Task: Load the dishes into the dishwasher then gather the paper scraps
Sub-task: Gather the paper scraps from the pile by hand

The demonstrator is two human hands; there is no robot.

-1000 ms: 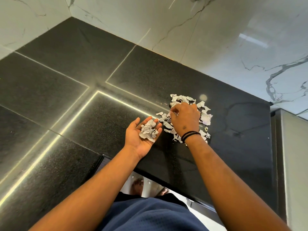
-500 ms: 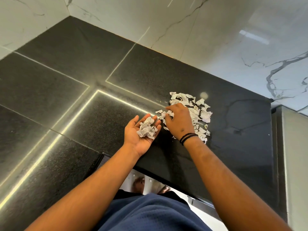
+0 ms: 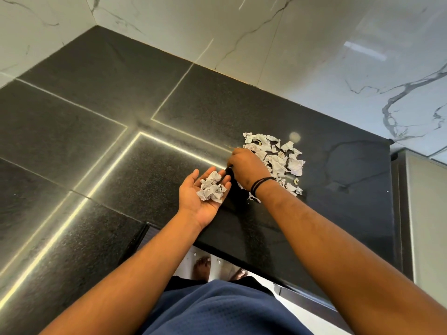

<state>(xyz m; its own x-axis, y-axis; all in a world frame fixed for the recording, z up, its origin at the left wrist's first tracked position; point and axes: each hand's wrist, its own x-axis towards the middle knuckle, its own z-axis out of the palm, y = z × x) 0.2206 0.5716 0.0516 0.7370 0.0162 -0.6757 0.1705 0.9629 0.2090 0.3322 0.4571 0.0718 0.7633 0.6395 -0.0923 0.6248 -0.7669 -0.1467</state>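
A pile of torn white paper scraps (image 3: 280,158) lies on the black stone counter (image 3: 96,112), near its back right. My left hand (image 3: 193,201) is held palm up just left of the pile, fingers relaxed, carrying a small heap of crumpled scraps (image 3: 211,189). My right hand (image 3: 249,169) sits over the pile's left edge with its back to the camera. Its fingers curl down onto scraps beside my left fingertips, and the fingertips are hidden. No dishes or dishwasher are in view.
Marble wall panels (image 3: 314,56) rise behind the counter. A steel appliance side (image 3: 425,213) stands at the right end. The counter's front edge (image 3: 242,252) runs below my forearms, with bare feet (image 3: 202,267) on the floor beneath.
My right hand has slid left from the middle of the pile to its left edge, close to my left palm. The left hand stays palm up with its scraps.
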